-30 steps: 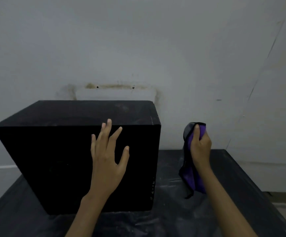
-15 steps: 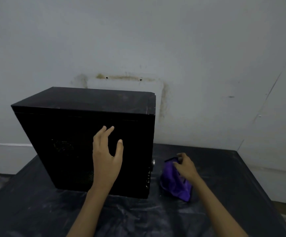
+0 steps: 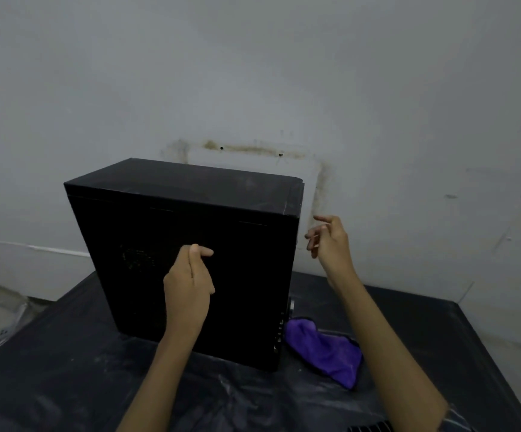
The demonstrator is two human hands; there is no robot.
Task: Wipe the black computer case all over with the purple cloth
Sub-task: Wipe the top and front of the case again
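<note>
— Purple cloth point(image 3: 324, 349): where is it lying for you right now?

— It is lying crumpled on the dark plastic-covered table point(image 3: 66, 369), below your right hand point(image 3: 330, 244) and well apart from it, just off the inner side of your right forearm. Its near edge is sitting right against the lower front corner of the black computer case point(image 3: 165, 244); whether the two are actually touching, I cannot tell.

— And the case?

— It is standing upright on the table, directly beyond your left hand point(image 3: 189, 282). Its broad side panel is facing you, and its front edge is sitting between your two hands.

— What are your hands doing?

— Your left hand is hovering in front of the side panel with its fingers curled loosely inward and nothing in its grasp; whether the fingertips are brushing the panel, I cannot tell. Your right hand is hanging in the air just beside the upper front edge of the case, fingers spread and relaxed, gripping nothing, with a gap showing between them and the case.
</note>
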